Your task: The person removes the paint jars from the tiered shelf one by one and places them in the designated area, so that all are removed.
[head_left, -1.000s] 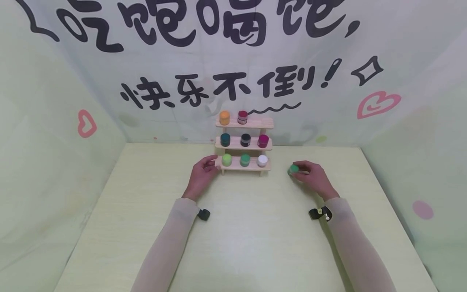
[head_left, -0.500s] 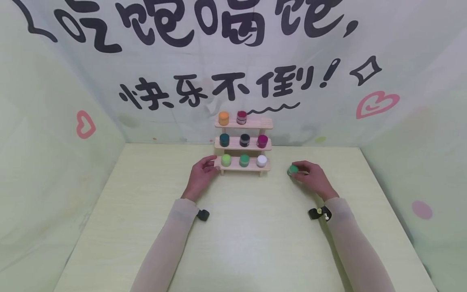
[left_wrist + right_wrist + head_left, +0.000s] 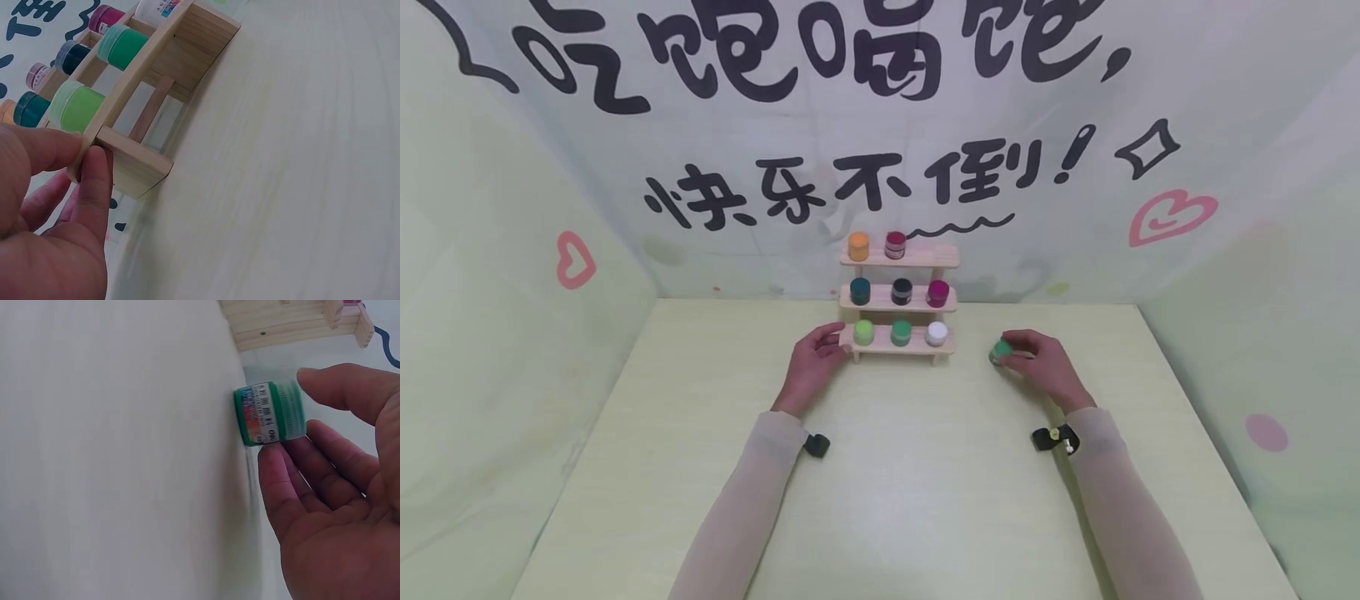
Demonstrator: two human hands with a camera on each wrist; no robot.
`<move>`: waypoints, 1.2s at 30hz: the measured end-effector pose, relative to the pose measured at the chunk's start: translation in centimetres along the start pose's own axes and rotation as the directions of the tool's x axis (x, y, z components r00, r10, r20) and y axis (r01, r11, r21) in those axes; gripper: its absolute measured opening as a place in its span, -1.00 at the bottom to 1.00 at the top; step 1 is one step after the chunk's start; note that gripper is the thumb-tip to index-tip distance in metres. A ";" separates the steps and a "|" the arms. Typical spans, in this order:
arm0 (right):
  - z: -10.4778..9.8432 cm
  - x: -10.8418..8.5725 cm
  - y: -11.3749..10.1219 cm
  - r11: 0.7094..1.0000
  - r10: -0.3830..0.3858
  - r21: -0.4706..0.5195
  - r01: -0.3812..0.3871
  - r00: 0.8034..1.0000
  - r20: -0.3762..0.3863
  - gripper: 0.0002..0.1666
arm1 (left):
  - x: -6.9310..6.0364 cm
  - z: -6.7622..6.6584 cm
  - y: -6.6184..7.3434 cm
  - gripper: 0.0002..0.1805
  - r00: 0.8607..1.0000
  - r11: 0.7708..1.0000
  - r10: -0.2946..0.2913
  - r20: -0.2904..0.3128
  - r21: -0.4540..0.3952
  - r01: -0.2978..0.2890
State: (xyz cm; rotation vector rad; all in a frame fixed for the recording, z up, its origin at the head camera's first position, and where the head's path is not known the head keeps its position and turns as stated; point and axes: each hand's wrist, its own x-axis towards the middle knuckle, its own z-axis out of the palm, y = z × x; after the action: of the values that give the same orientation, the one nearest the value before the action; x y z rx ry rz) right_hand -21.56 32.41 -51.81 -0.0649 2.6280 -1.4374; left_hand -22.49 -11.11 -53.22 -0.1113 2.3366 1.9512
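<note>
Pale fabric backdrop (image 3: 775,271) printed with bold dark lettering stands behind a light wood-toned worktop (image 3: 880,475). Against its far side sits a three-tier wooden rack (image 3: 934,257), bearing two jars on the top tier and three on each of the lower ones. Left hand (image 3: 814,362) is at the rack's left end, thumb and forefinger pinching the tip of the lowest board (just beside the lime-green jar (image 3: 78,107)). Right hand (image 3: 1047,367) is well to the right of the rack and by far the nearer of the two to the loose green jar (image 3: 265,415). That jar lies between its fingers (image 3: 275,469) and thumb, which close in from either side near the lid (image 3: 290,411); how firmly, I cannot tell. From those fingers the rack lies to the left and slightly back. Squat and round, the jar looks roughly upright, lid up, its axis rising from the worktop (whether the base fully touches is unclear).
</note>
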 end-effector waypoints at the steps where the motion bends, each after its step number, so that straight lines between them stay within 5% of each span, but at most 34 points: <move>1: 0.0 0.0 -0.1 1.000 0.000 0.011 0.000 1.000 -0.007 -0.29 | 0.0 0.0 0.0 -0.48 1.000 1.000 -0.001 0.000 0.002 0.001; 12: -0.5 0.5 -2.2 0.998 -0.026 0.048 0.029 0.998 -0.064 -0.32 | -0.1 0.1 0.0 -0.48 1.000 1.000 -0.001 0.001 -0.016 0.001; 25: 1.3 1.5 -6.0 0.980 -0.125 0.138 0.143 0.984 -0.129 -0.46 | -0.2 0.0 0.1 -0.49 1.000 1.000 -0.009 -0.006 0.024 0.009; 36: 2.7 2.7 -9.4 0.964 -0.163 0.184 0.194 0.972 -0.167 -0.52 | -0.1 0.6 0.2 -0.50 0.999 0.999 -0.010 -0.035 -0.052 0.009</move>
State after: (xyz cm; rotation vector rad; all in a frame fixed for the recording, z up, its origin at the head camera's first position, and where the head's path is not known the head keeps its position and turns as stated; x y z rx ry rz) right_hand -24.15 24.84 -45.64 -0.1830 2.6357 -1.8273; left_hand -22.40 -10.50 -53.08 -0.1618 2.3029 2.0225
